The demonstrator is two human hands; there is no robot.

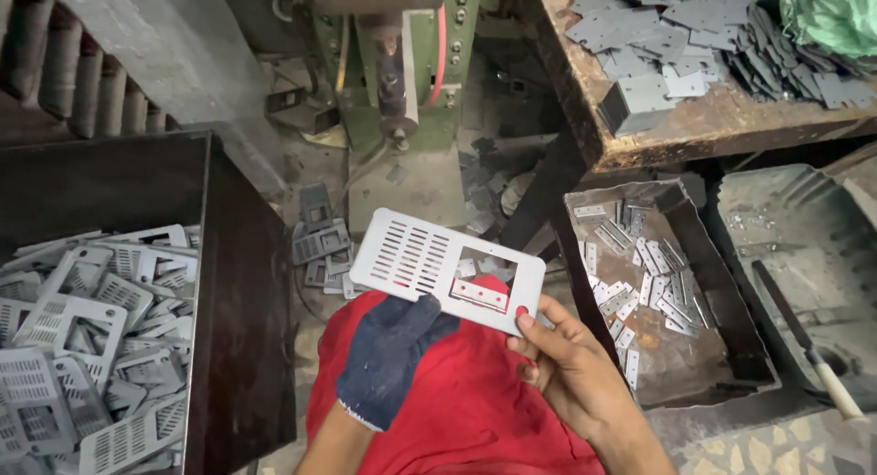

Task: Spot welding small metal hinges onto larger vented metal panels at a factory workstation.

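I see soft, even daylight on my view — bright on the grey plate (448,267), dim under the workbench (639,132) and inside the dark bin (242,283). Focus is sharp centrally — edges bend slightly.

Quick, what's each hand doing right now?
Left hand, gloved: closed on the perforated metal plate.
Right hand, bare: pinching the same plate's right edge.
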